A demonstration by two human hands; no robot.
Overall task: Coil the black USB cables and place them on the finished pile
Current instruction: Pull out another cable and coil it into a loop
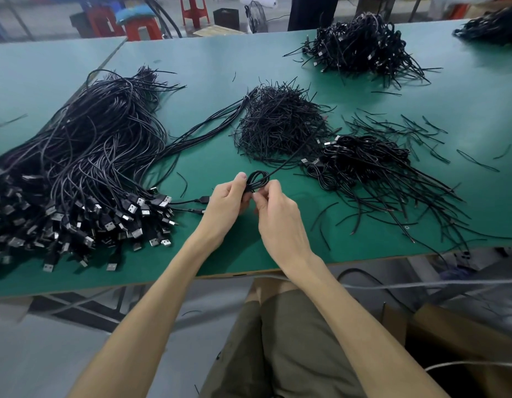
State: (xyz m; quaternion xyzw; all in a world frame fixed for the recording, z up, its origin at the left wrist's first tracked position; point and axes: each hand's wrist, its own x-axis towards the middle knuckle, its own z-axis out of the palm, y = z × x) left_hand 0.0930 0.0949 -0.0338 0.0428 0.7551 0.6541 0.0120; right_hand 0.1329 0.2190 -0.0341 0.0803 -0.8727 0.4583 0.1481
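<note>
Above the green tabletop [208, 67], two hands coil one cable.
Left hand [227, 201] and right hand [273, 214] both pinch the black cable coil [257, 180]; finished pile [363, 159] lies right; four other cable heaps around.

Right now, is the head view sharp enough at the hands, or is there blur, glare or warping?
Head view: left hand, right hand and coiled cable look sharp; soft, even light; faint shadows; no glare; wide-angle bending curves the table edge; lower-left corner slightly smeared.
</note>
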